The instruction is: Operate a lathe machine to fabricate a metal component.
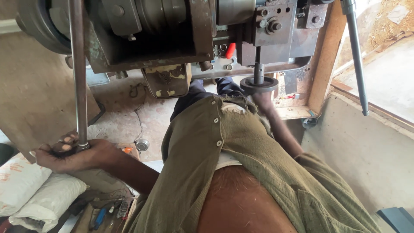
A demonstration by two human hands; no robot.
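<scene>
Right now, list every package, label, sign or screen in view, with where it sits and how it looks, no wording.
Upper sack: far left, below the left hand; bulging white bag with faint reddish print.
Lower sack: bottom left, under the first; plump white bag, plain on the visible side.
Worn plate: hanging under the machine, centre top; rounded-corner metal, flaking cream paint.
No screens or signs visible.

only packaging i can spot is two white sacks down in the bottom left corner. upper sack (16,181) is plump, white with some faint reddish print on it, sitting just under the left hand (71,155). lower sack (45,199) is plain white, lying against the first one. no signs or screens anywhere.
</scene>
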